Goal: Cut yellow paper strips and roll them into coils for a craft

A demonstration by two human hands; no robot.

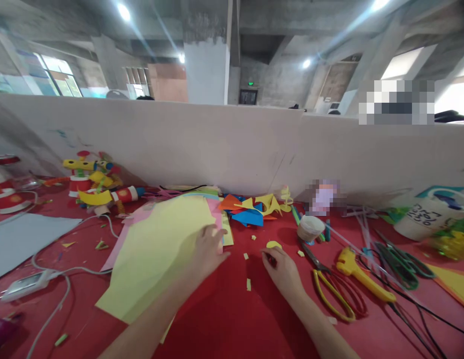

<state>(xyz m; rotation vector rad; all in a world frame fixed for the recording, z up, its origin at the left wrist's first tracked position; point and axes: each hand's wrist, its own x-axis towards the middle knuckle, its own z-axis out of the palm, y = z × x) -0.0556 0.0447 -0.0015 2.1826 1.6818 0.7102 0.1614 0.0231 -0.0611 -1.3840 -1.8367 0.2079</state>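
Observation:
My left hand (208,248) lies flat with fingers spread on the right edge of a large pale yellow paper sheet (157,249), which tops a stack with pink and green sheets under it. My right hand (281,269) rests on the red table (232,319), its fingers curled in a pinch near a small red scrap I cannot make out clearly. A small yellow paper disc (273,245) lies just beyond its fingertips. Tiny yellow offcuts (249,284) are scattered between the two hands.
Yellow-handled scissors (331,289), a yellow glue gun (361,276), green scissors (400,262) and cables lie at the right. Coloured paper scraps (249,209), a tape roll (310,228), paper toys (93,184), a white bucket (430,214), a grey sheet (22,239). A white partition wall (232,144) stands behind.

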